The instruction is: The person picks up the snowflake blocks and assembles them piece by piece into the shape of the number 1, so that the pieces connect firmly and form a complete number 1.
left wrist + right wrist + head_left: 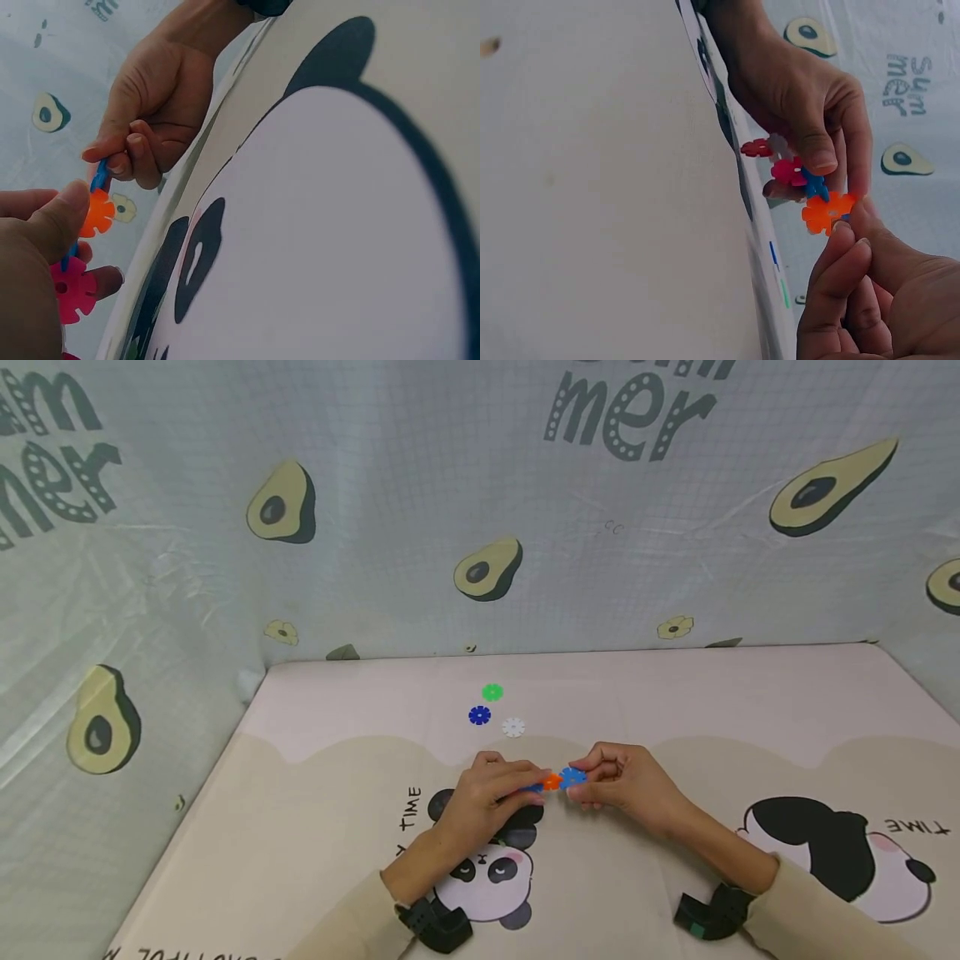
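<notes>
My left hand (491,793) grips a short chain of notched plastic discs, the flower-shaped interlocking kind. In the right wrist view the chain runs from a red disc (756,148) past a whitish disc (778,144), a pink disc (785,172) and a blue disc (814,184) to an orange disc (827,214). Thumb and fingers of my right hand (633,785) pinch another blue disc (573,777) at the chain's right end, against the orange one. Fingers partly hide this blue disc in both wrist views.
Farther back on the table (360,693) lie a green disc (492,692), a dark blue disc (480,715) and a white disc (513,727). A printed panda (487,885) marks the cloth under my left arm. Behind the table hangs an avocado-patterned sheet (390,485).
</notes>
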The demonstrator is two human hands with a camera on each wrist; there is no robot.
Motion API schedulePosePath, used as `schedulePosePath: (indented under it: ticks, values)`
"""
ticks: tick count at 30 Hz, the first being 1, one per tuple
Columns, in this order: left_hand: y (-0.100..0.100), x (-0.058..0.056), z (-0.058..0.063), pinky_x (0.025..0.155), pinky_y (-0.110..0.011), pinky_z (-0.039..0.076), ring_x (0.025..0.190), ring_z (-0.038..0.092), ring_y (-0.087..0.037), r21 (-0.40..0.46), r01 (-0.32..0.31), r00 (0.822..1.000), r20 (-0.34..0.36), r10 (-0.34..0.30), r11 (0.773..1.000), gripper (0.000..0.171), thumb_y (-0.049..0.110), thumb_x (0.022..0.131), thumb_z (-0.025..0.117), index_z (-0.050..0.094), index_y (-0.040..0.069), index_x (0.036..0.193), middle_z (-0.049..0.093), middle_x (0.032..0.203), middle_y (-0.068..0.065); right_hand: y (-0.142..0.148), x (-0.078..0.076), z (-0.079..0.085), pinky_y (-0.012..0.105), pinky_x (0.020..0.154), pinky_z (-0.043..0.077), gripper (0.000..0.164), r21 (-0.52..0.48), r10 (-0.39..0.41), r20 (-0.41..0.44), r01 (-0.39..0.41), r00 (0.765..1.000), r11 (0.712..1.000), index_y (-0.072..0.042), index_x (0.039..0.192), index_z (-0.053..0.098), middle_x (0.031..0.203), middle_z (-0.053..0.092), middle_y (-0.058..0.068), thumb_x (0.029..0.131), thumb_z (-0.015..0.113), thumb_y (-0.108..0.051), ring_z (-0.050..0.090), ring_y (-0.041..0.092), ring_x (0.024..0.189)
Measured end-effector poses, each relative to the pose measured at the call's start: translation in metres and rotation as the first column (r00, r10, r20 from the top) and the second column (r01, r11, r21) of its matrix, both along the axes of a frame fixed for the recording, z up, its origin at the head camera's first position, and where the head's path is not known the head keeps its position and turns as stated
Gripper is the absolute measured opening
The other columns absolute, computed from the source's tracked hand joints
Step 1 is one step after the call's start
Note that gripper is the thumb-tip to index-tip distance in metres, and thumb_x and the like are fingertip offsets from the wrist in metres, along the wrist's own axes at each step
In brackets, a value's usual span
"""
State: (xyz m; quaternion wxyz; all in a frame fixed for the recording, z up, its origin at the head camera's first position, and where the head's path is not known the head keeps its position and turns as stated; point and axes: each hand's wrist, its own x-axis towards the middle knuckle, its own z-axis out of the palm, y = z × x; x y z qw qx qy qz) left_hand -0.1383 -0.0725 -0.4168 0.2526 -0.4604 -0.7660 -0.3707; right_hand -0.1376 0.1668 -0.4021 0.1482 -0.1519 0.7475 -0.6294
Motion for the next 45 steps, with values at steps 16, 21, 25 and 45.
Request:
schedulePosePath:
  ticks: [16,21,25,45]
  values:
    - [0.0002,-0.0003,0.0016,0.078,-0.030,0.046,0.080,0.065,-0.007,-0.072,-0.007,0.997,-0.075,0.001,0.997,0.034,0.012,0.076,0.079,0.072,0.005,0.108,0.071,0.091,0.000,-0.0016,-0.0005,-0.0028,0.033,0.061,0.055,0.029,-0.011,0.023,0.008,-0.023,1.000,1.000,0.008,0.092,0.061,0.079,0.070,0.016,0.079,0.079,-0.012,0.064,0.021,0.063]
    - [0.0000,-0.0002,0.0017,0.078,-0.030,0.046,0.081,0.065,-0.007,-0.075,-0.006,0.997,-0.080,0.000,0.997,0.034,0.011,0.076,0.078,0.072,0.004,0.109,0.071,0.092,-0.001,-0.0042,0.0014,-0.0033,0.033,0.062,0.055,0.030,-0.020,-0.007,0.031,0.008,1.000,1.000,0.008,0.089,0.059,0.080,0.070,0.017,0.079,0.079,-0.012,0.062,0.020,0.061]
    - [-0.0003,0.0006,0.0024,0.079,-0.030,0.046,0.080,0.065,-0.008,-0.079,-0.015,0.996,-0.086,0.008,0.997,0.034,0.010,0.075,0.079,0.072,0.004,0.108,0.071,0.092,-0.002,-0.0060,0.0026,-0.0038,0.032,0.063,0.055,0.033,-0.026,-0.025,0.050,0.026,0.998,0.999,0.008,0.090,0.058,0.081,0.069,0.017,0.078,0.080,-0.013,0.062,0.019,0.060]
    - [0.0013,0.0013,0.0031,0.081,-0.028,0.047,0.077,0.065,-0.007,-0.092,-0.016,0.993,-0.121,0.005,0.996,0.036,0.010,0.074,0.079,0.072,0.005,0.109,0.071,0.090,-0.001,-0.0071,0.0022,-0.0078,0.031,0.061,0.055,0.035,-0.059,-0.003,0.046,0.006,0.999,0.998,0.010,0.096,0.058,0.076,0.069,0.016,0.078,0.079,-0.012,0.061,0.018,0.060]
